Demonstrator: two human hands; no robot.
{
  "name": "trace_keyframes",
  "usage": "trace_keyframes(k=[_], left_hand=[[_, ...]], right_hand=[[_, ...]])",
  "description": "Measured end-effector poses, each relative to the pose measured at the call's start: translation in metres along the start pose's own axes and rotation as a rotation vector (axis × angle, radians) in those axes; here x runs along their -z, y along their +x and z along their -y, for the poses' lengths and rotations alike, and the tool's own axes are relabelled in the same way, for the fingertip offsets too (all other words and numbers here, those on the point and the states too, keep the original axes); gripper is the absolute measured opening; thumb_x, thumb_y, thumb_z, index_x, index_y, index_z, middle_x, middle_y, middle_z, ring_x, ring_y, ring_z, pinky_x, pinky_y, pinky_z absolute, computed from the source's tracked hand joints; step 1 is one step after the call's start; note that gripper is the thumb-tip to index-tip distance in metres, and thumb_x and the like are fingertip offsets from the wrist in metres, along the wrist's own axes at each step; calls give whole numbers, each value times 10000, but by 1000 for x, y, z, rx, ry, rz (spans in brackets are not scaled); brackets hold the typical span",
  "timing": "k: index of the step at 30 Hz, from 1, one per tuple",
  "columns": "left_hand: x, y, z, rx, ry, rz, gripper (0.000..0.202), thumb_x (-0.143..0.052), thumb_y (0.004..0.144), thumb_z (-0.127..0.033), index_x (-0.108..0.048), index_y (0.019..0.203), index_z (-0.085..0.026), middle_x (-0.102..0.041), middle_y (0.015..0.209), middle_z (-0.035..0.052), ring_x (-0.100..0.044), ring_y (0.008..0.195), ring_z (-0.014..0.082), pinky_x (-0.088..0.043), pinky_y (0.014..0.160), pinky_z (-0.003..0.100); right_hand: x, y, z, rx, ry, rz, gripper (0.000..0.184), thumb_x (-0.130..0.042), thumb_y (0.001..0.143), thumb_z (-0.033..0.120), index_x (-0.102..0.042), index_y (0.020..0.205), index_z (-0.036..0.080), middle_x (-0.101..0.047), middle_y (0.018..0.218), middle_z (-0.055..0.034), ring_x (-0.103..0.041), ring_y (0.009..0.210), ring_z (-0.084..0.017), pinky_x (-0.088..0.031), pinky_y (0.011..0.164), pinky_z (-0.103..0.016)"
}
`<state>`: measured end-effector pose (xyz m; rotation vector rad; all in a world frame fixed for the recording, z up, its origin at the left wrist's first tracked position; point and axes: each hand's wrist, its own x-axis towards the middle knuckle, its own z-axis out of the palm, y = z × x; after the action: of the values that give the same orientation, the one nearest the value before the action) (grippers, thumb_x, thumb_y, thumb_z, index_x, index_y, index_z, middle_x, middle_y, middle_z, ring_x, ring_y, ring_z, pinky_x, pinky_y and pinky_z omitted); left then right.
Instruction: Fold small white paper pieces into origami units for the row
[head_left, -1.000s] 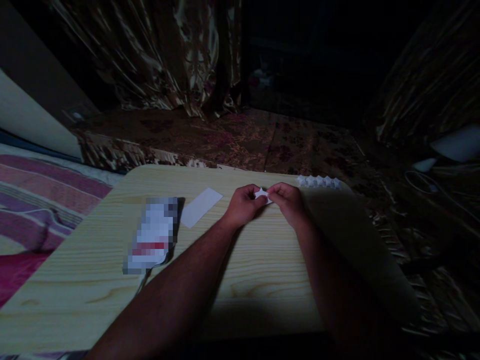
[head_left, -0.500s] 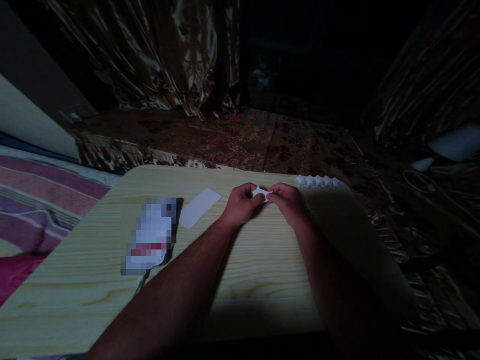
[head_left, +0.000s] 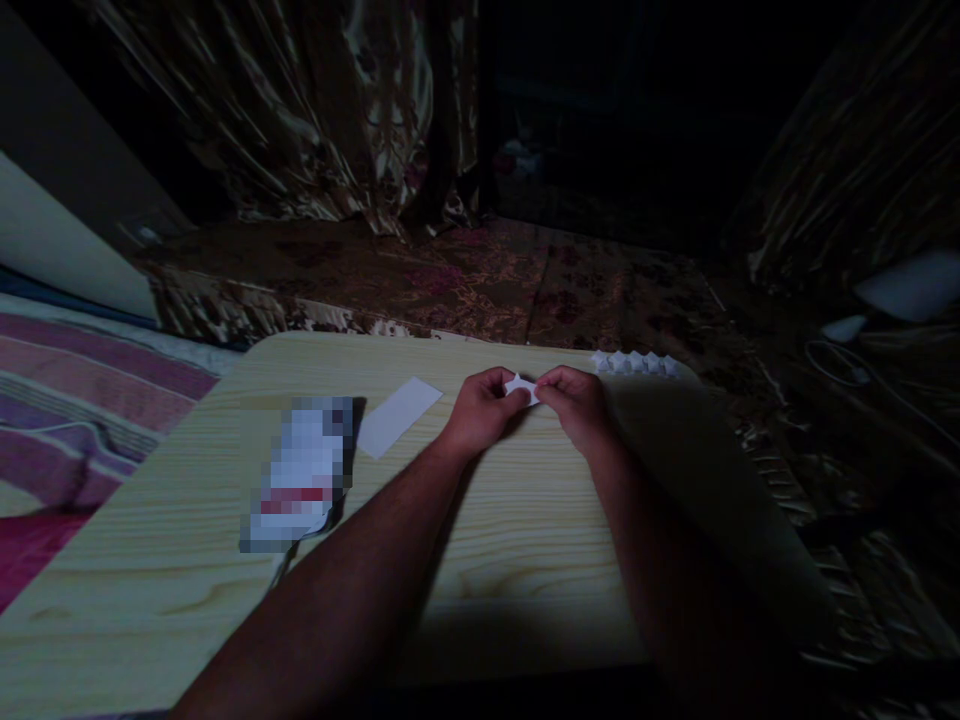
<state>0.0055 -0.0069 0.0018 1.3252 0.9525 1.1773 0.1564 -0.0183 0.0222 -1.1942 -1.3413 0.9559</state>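
Note:
Both of my hands meet over the far middle of a light wooden table [head_left: 487, 560]. Between their fingertips is a small white paper star [head_left: 521, 388]. My left hand [head_left: 480, 410] pinches its left side and my right hand [head_left: 576, 400] pinches its right side. All fingers are curled in tight. A row of several finished white paper stars [head_left: 636, 363] lies on the table's far edge, just right of my right hand. A white paper strip [head_left: 397, 414] lies flat to the left of my left hand.
A blurred white and red packet [head_left: 300, 475] rests on the table's left part, beside the strip. A striped pink blanket [head_left: 82, 400] lies at the left. Patterned brown cloth [head_left: 480, 280] covers the floor beyond the table. White objects and a cord [head_left: 847, 365] sit at the dim right.
The fingers have shifted slightly on the paper star, which has turned a little between them. Hands and arms stay in the same place.

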Motion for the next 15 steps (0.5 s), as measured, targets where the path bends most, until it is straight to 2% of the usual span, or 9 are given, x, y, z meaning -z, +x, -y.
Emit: trace_keyframes(k=[4,8,15], left_hand=[[0,0,-3,33,-65,-1,245,-712,687,-340,-577,758,-148,-567,613,-24,-427,477,62,-312,464,199],[0,0,-4,54,-72,4,260,-728,666,-340,-574,751,-149,-573,609,-27,-428,467,60,-303,453,198],[0,0,-1,36,-58,10,241,-717,672,-332,-584,751,-147,-592,634,-18,-455,500,66,-330,480,200]], right_hand=[[0,0,2,-32,23,2,102,-645,659,245,-663,721,166,-638,646,4,-553,602,-135,-401,581,-250],[0,2,-2,-23,29,-18,71,-642,645,218,-656,689,164,-619,608,13,-531,568,-126,-379,547,-241],[-1,2,-7,-21,38,-3,82,-656,649,254,-643,680,179,-589,583,26,-512,547,-125,-362,533,-245]])
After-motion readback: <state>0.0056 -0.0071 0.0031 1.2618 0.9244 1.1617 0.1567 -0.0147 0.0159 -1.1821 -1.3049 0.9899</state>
